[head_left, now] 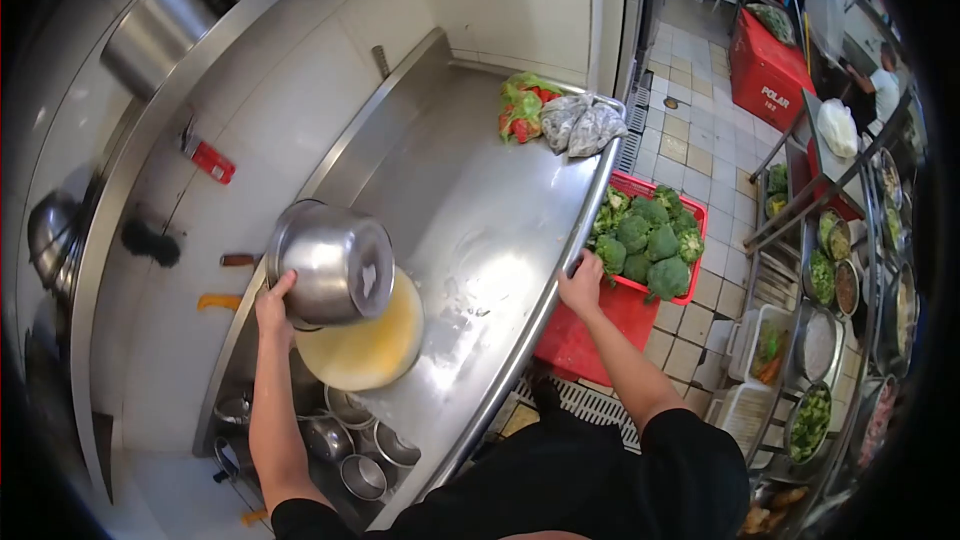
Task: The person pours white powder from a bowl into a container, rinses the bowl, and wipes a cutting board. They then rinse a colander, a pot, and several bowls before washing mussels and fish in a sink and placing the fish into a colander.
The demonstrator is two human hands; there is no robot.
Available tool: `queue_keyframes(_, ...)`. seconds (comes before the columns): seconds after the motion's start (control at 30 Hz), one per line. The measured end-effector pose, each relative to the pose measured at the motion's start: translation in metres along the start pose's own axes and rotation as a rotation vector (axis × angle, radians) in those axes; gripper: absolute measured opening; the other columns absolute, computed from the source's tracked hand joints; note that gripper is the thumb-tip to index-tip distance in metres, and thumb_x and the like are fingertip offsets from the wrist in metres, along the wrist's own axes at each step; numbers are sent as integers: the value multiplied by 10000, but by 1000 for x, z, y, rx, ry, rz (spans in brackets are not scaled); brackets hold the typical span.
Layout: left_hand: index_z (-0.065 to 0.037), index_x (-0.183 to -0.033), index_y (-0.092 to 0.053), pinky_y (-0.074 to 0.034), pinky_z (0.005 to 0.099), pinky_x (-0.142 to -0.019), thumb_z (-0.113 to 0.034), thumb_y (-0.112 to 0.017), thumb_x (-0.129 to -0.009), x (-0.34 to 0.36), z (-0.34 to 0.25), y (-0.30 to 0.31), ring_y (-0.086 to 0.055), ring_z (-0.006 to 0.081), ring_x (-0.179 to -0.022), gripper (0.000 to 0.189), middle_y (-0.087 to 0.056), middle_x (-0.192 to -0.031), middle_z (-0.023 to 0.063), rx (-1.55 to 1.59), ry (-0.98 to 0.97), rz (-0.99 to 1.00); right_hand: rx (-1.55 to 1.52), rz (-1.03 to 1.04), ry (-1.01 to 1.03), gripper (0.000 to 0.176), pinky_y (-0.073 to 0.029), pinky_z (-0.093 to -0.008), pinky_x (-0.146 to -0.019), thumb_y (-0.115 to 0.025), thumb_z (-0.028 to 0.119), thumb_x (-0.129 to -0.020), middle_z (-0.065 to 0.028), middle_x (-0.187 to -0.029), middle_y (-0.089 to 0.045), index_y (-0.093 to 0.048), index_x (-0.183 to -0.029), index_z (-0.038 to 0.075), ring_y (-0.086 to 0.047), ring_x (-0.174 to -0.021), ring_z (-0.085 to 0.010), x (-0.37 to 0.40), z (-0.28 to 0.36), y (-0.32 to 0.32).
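My left hand (276,308) grips a steel pot (325,260) by its side, thumb on the outer wall. The pot is tipped over, its base turned up and to the right, its inside hidden. Under it, a round yellow-stained cutting board (375,345) lies on the steel counter (455,190), partly covered by the pot. My right hand (580,285) is closed at the counter's raised front rim (565,290), fingers curled over it. Just beyond that hand, a red crate (698,275) full of broccoli (650,238) stands below counter height.
Bagged red and green vegetables (525,108) and grey plastic bags (583,125) sit at the counter's far corner. Several steel bowls (362,477) are at lower left. Shelving with food containers (770,340) lines the right. A person (884,85) stands far off near a red cooler (768,65).
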State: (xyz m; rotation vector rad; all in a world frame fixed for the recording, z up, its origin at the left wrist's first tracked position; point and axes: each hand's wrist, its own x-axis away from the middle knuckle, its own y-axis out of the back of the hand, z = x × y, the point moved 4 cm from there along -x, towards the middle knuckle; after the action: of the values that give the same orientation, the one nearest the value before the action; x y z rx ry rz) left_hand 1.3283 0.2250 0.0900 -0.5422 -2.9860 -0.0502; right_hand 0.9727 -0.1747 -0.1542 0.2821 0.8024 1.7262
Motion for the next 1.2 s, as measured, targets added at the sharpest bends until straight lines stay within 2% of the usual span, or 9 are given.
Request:
queue_keyframes(0.2,-73,-1330,-475,-369,482,-1055,-452,-536,-942,-70,-4,-83,-497,287,-1225,546,-517,-1343,109,479,172,-46,-8,134,-538,872,-454,-475,-934,-608,332,-869,-303,-1308,-409,-95,-1446,-73,-532,-1112,-458,-114,-20,-54)
queue_keyframes(0.3,-91,-1378,-420,-284,493,-1114,-439,-492,-961,-101,2,-107,-364,269,-1344,548,-407,-1450,83,562,147,-136,95,58,-557,781,-506,-465,-856,-542,303,-922,-311,-1250,-455,-100,-1447,-69,-608,-995,-444,-119,-7,-47)
queue_keyframes(0.4,-64,-1363,-441,-319,478,-1092,-376,-541,-944,-117,-28,-166,-447,278,-1277,532,-478,-1387,90,594,90,-88,139,38,-545,725,-520,-455,-829,-516,275,-944,-295,-1220,-486,-114,-1452,-48,-631,-936,-428,-120,1,-41)
queue_keyframes(0.47,-29,-1297,-507,-382,430,-1037,-294,-602,-906,-164,-36,-198,-526,266,-1179,481,-571,-1264,110,552,-38,193,124,44,-572,700,-499,-469,-857,-519,305,-942,-303,-1229,-488,-178,-1440,-51,-616,-966,-441,-123,3,-41)
queue_keyframes(0.6,-3,-1036,-639,-499,382,-807,-200,-742,-770,-241,-27,-285,-625,213,-905,347,-662,-1014,89,-169,-220,37,126,61,-618,683,-497,-477,-847,-513,308,-944,-283,-1213,-501,-189,-1444,-28,-616,-953,-440,-124,5,-42)
queue_keyframes(0.73,13,-1053,-619,-489,403,-815,-191,-771,-714,-227,-11,-386,-646,343,-909,424,-677,-984,193,-934,-620,205,180,57,-607,670,-514,-481,-797,-500,302,-950,-280,-1184,-510,-182,-1436,-31,-629,-905,-435,-127,7,-42)
queue_keyframes(0.8,-23,-972,-610,-478,443,-803,-188,-748,-727,-232,23,-408,-613,387,-929,326,-655,-962,190,-1079,-751,237,195,55,-611,670,-514,-485,-793,-502,303,-948,-282,-1180,-511,-185,-1435,-30,-630,-897,-436,-129,7,-44)
queue_keyframes(1.0,-47,-837,-529,-428,456,-843,-90,-636,-776,-229,88,-432,-559,304,-1016,131,-612,-951,106,-1279,-925,386,235,47,-624,677,-514,-497,-799,-507,317,-944,-281,-1208,-503,-187,-1437,-18,-632,-895,-439,-130,4,-49)
queue_keyframes(1.2,-133,-1250,-544,-335,481,-1046,-80,-595,-810,-230,92,-426,-441,304,-1225,446,-506,-1301,111,-1347,-1069,248,258,80,-621,681,-515,-499,-815,-498,330,-946,-282,-1253,-481,-182,-1442,-13,-627,-931,-440,-128,4,-55)
